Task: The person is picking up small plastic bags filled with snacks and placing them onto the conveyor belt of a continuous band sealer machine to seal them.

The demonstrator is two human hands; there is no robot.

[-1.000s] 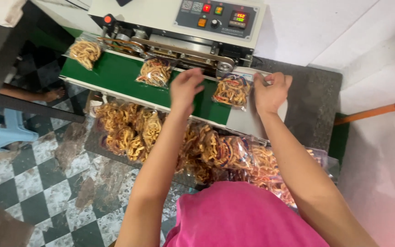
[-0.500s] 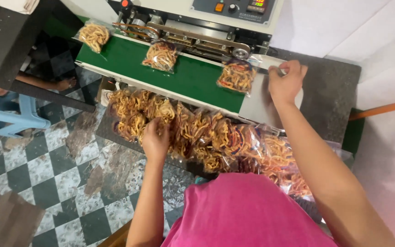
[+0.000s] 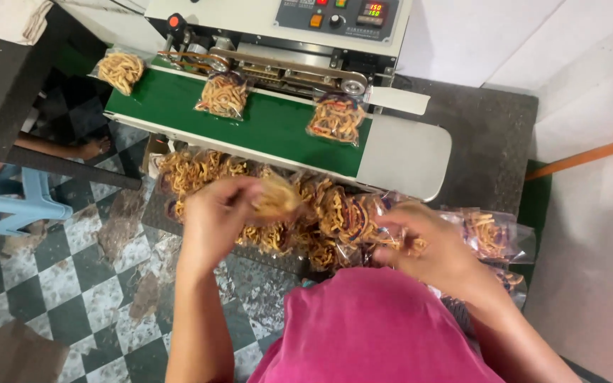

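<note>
Between the fingers (image 3: 250, 202) of the left hand (image 3: 218, 220) sits a clear snack packet (image 3: 277, 198), clamped at its near edge and lifted just above the heap of packets (image 3: 321, 220) below. That heap of fried orange and yellow snacks in clear bags spreads under both hands, reaching from left of the left hand to past the right hand (image 3: 431, 245). The right hand's fingers (image 3: 402, 225) curl together around another packet (image 3: 360, 220) in the heap, pinching its plastic; this bag still lies among the others. Just beyond the fingertips of both hands runs the green belt (image 3: 278, 124) of a sealing machine (image 3: 278, 28), carrying three filled bags: one far left (image 3: 120, 69), one in the middle (image 3: 223, 96), one to the right (image 3: 336, 118), well apart from each other. The machine stands on a dark table (image 3: 484, 135). Left of the left hand lies a checkered floor (image 3: 72, 284) with a blue stool (image 3: 23, 206). Nearest the camera is the person's pink shirt (image 3: 377, 333).
</note>
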